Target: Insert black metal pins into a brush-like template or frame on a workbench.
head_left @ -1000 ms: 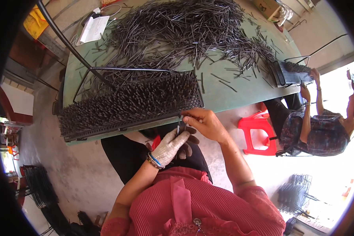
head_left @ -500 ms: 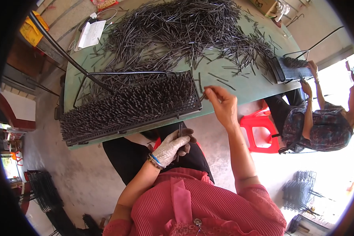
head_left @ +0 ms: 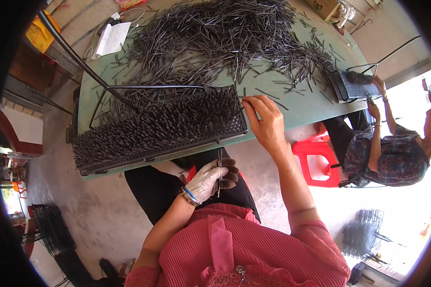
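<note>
My left hand (head_left: 207, 181), in a pale knit glove with brown fingers, is closed over my lap on a few thin dark strips (head_left: 220, 163) that stand upright between thumb and fingers. Bare, my right hand (head_left: 269, 123) hovers at the right end of a long black perforated rack (head_left: 237, 125), fingers bent and tips together. Whatever the fingertips pinch is too small to make out. Short dark strips (head_left: 158, 126) stand upright and densely packed across the rack, like bristles. The rack lies along the near edge of the green table (head_left: 292, 107).
A big heap of loose dark strips (head_left: 215, 33) covers the table's far part. A bent metal rod frame (head_left: 76, 62) rises at the rack's left. At right, another person (head_left: 392, 153) works at a similar rack (head_left: 352, 86), beside a red plastic stool (head_left: 316, 160).
My right hand has turned palm-down and its fingertips have moved slightly up and left, closer to the rack's end. In my left hand, the strips now show more between opened-out fingers.
</note>
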Available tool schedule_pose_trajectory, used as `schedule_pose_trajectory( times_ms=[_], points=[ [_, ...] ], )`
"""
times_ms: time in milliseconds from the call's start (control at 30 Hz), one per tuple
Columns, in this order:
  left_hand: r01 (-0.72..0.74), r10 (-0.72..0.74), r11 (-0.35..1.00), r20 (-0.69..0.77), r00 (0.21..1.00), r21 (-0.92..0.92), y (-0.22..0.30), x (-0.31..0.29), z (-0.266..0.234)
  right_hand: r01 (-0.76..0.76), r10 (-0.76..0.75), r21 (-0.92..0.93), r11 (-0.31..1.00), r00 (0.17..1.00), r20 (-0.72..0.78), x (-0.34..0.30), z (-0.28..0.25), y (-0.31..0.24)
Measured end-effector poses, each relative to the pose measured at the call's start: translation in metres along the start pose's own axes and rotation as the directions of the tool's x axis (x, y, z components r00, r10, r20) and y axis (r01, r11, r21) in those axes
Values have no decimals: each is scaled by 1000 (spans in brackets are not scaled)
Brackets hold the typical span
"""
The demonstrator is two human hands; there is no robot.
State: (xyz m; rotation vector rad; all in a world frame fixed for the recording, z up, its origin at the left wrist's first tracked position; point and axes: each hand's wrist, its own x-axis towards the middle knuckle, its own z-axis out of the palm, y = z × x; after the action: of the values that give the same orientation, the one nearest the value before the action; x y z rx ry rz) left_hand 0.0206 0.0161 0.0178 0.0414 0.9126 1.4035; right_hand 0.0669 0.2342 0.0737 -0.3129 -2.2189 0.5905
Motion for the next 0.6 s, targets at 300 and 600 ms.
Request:
schedule_pose_trajectory(
  times_ms=[300, 600],
  points=[
    [9, -7, 999, 31, 999, -44, 1, 2, -1, 87, -84, -57, 995, 995, 50, 4, -2, 1],
    [118, -115, 980, -27, 993, 158, 18, -9, 15, 111, -88, -102, 989, 974, 210, -8, 5, 8]
  ],
)
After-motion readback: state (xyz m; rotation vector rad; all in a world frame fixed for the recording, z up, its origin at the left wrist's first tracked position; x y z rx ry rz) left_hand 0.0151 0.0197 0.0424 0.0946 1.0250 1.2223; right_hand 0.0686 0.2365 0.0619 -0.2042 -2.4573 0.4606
